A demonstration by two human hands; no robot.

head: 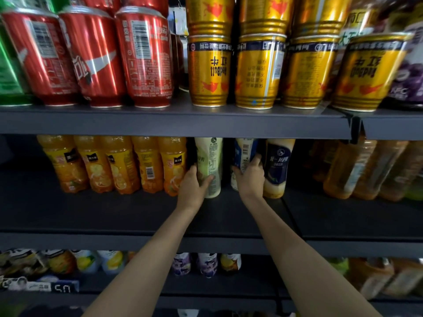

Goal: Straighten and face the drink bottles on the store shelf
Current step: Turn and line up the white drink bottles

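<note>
On the middle shelf (137, 213) my left hand (194, 186) grips a pale green-labelled milk-tea bottle (209, 161), standing upright with its back label facing out. My right hand (250, 177) grips a blue-and-white bottle (243, 152) just to the right of it. Touching my right hand on its far side stands a cream bottle with a dark navy label (278, 165), facing front. Both arms reach in from the bottom of the view.
Several orange juice bottles (119, 165) line the middle shelf to the left and amber tea bottles (366, 170) stand to the right. Red cola cans (96, 56) and gold energy-drink cans (256, 69) fill the shelf above. Small bottles sit on the lower shelf (206, 264).
</note>
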